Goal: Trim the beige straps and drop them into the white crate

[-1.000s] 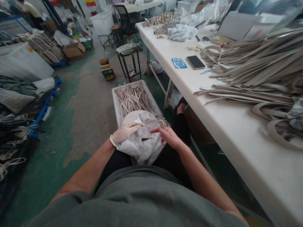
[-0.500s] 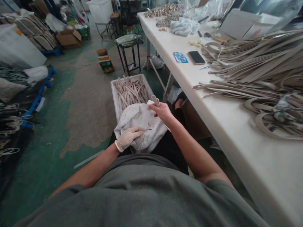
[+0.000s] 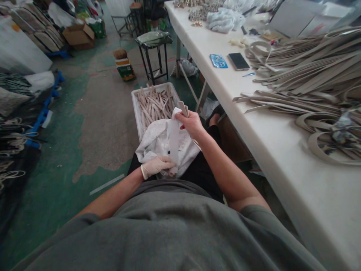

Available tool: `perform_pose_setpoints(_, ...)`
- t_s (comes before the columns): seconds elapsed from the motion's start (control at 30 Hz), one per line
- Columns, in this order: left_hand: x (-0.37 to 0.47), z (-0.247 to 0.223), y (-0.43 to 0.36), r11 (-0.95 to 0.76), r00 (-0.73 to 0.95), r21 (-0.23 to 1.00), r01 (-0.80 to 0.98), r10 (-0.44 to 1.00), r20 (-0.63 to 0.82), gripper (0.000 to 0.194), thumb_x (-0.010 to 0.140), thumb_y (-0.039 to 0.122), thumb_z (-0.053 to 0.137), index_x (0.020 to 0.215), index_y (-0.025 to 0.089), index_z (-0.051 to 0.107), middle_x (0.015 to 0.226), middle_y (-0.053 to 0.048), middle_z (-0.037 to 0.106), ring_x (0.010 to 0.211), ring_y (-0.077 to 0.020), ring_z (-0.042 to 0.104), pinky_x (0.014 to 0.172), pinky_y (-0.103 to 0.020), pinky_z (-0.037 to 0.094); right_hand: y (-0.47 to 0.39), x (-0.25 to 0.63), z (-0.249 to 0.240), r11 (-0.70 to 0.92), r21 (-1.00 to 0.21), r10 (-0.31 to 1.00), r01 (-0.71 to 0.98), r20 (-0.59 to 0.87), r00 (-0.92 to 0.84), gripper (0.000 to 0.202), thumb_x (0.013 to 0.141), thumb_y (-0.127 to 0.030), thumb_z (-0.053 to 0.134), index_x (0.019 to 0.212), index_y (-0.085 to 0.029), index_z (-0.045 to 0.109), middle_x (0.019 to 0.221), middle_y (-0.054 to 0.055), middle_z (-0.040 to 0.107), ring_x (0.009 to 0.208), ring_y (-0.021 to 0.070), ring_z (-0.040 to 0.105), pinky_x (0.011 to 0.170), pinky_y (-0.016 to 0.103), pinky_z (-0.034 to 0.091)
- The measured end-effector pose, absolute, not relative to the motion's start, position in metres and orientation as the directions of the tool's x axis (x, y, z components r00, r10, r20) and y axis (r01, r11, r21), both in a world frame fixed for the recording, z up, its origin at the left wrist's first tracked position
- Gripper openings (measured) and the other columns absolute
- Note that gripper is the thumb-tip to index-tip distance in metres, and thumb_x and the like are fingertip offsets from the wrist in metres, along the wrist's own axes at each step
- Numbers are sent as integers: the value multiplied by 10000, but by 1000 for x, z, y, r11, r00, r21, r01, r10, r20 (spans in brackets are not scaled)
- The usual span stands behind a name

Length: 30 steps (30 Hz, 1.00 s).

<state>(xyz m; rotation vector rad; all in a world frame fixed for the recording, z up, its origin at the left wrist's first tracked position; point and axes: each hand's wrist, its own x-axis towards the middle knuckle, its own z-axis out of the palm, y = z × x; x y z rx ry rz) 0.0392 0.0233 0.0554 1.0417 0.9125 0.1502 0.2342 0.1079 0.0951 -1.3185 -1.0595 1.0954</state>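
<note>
My right hand [image 3: 192, 124], bare, is closed around beige straps [image 3: 183, 108] whose ends stick up past the thumb; a length also shows below the palm. The same fingers hold the top of a whitish, see-through strip [image 3: 173, 141]. This strip hangs down to my left hand [image 3: 157, 166], which wears a pale glove and pinches its lower end. Under both hands a crumpled white cloth or bag [image 3: 152, 137] lies over my lap. Just beyond it stands a white plastic crate [image 3: 136, 113] full of short beige strips [image 3: 155, 103].
On the right, a white table [image 3: 254, 139] bears long beige straps [image 3: 316, 71], a phone [image 3: 238, 61], a blue packet [image 3: 218, 61] and white gloves [image 3: 225, 19]. A stool [image 3: 154, 39] and small carton [image 3: 124, 66] stand ahead. Blue pallets [image 3: 46, 109] line the left.
The whitish strip now stretches taut between my hands. My left hand has moved slightly down and right, my right hand slightly up. The view has shifted a little.
</note>
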Motion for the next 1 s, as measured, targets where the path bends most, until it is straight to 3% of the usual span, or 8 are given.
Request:
perform_pose_setpoints(0.1,41,54,24,578,607,777,250,531,-591,196,630,328,840,611,160,741,634,-93,728,596,-211,684,582,-296,551,108,233,92,-78,-997,978,-22,-81,194,245,693,-404,678,753,-169,640,642,-42,521,566,86,476,419,158,416)
perform_pose_setpoints(0.17,34,56,33,619,551,777,115,610,-569,211,608,319,865,620,150,740,648,-92,729,618,-207,686,611,-301,566,101,233,87,-150,-988,972,-28,-153,181,238,686,-392,689,753,-170,633,658,-39,543,577,86,481,431,160,429)
perform_pose_setpoints(0.3,11,69,66,528,348,810,-257,832,-432,317,524,355,921,612,134,712,625,-37,691,608,-146,647,663,-283,571,69,229,76,-317,-948,946,-13,-315,-80,218,663,-350,713,751,-167,635,768,10,664,632,101,532,441,161,431)
perform_pose_setpoints(0.4,4,78,79,417,257,836,-357,904,-341,348,512,378,928,603,136,695,636,-18,674,639,-125,632,704,-267,554,44,219,69,-392,-919,893,-32,-372,-253,199,664,-331,718,752,-169,643,810,29,703,669,114,571,446,158,419)
perform_pose_setpoints(0.57,24,77,65,269,237,937,-222,947,-216,359,569,423,896,771,155,770,828,-64,733,798,-175,649,789,-307,509,23,199,69,-427,-904,852,-14,-397,-341,167,664,-297,728,719,-170,635,744,14,692,665,123,589,467,176,439)
perform_pose_setpoints(0.7,30,71,56,114,149,993,9,982,-114,302,614,434,858,643,170,714,665,-14,650,689,-166,587,678,-310,468,21,191,65,-464,-886,844,-7,-440,-307,126,692,-255,713,708,-169,623,671,0,668,622,112,585,457,169,426)
perform_pose_setpoints(0.83,23,71,56,-39,111,971,237,994,13,297,619,398,847,581,174,655,602,22,565,631,-136,516,621,-282,423,23,186,51,-477,-879,833,11,-456,-313,132,727,-255,708,713,-163,614,616,-9,631,561,97,546,430,164,404)
perform_pose_setpoints(1.0,19,70,53,37,147,977,208,987,-68,296,612,396,851,613,166,665,619,29,595,624,-121,525,611,-253,426,21,185,45,-475,-872,857,-120,-427,-289,230,734,-336,729,844,-171,612,705,-9,649,610,107,576,449,166,436)
